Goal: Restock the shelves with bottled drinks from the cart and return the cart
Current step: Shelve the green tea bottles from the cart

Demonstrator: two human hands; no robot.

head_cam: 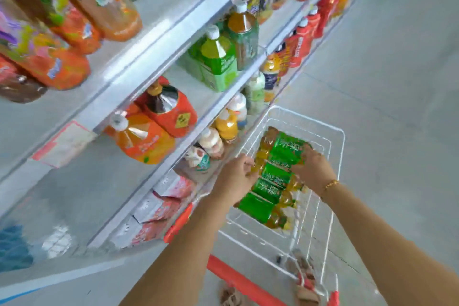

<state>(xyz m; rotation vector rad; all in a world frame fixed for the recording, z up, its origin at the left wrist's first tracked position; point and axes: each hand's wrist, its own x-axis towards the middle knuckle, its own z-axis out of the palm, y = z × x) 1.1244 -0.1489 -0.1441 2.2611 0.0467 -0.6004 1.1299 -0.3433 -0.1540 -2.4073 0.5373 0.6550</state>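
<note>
The green-labelled bottles (273, 176) lie on their sides in a row inside the cart (343, 146), a white wire basket. They are packed side by side, with yellowish drink showing at both ends of each label. The right hand (314, 169) reaches into the cart from its right side, its fingers curled over the bottles at the far end of the row, gripping there. The left hand (234, 176) comes in over the cart's left rim with its fingers curled against the near ends of the bottles. It seems to grip one, though blur hides which. A thin gold bracelet (330, 185) sits on the right wrist, above the cart's right wall. The cart's red handle (238, 278) runs across its near end, below the forearms.

The shelves (139, 62) stand just to the left of the cart, almost touching its left rim. On the level nearest the cart, small bottles with white caps (226, 126) stand in a line. One level up, left of the cart, are large orange-labelled bottles (146, 141), and beyond them large green-labelled tea bottles (218, 57). Past the cart's far end stands a run of red bottles (300, 42). A pale grey floor (397, 82) spreads to the right of the cart.
</note>
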